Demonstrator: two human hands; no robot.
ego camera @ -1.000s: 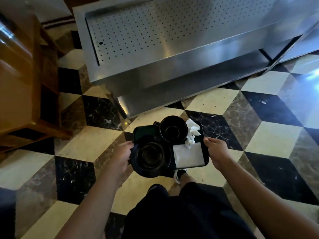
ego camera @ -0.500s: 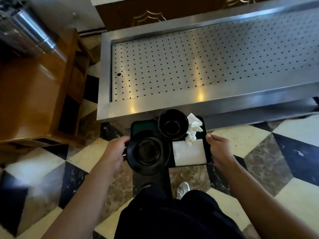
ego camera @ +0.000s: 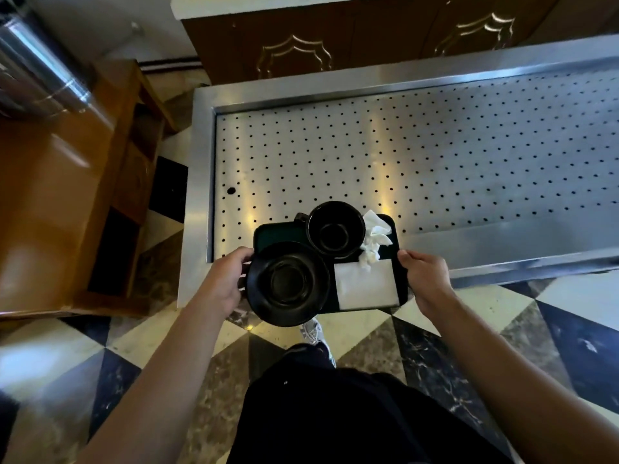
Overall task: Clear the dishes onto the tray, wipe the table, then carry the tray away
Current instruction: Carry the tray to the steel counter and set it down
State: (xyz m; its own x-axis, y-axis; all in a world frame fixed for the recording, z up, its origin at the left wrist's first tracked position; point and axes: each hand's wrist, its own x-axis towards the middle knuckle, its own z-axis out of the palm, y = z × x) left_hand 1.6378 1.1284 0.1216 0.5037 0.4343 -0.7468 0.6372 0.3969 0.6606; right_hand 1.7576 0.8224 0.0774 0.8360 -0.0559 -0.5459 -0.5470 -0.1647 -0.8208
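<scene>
I hold a dark tray level in front of me, partly over the near edge of a perforated steel counter. My left hand grips its left edge and my right hand grips its right edge. On the tray sit a black saucer at the near left, a black cup at the back, a crumpled white napkin and a flat folded white cloth at the right.
A wooden cabinet stands to the left with a shiny metal canister on it. A dark carved wooden counter front rises behind the steel counter. The floor is checkered marble. My shoe shows below the tray.
I have walked closer to the steel counter. The tray, which was over the floor, now reaches over the counter's near edge. Both hands keep their grip.
</scene>
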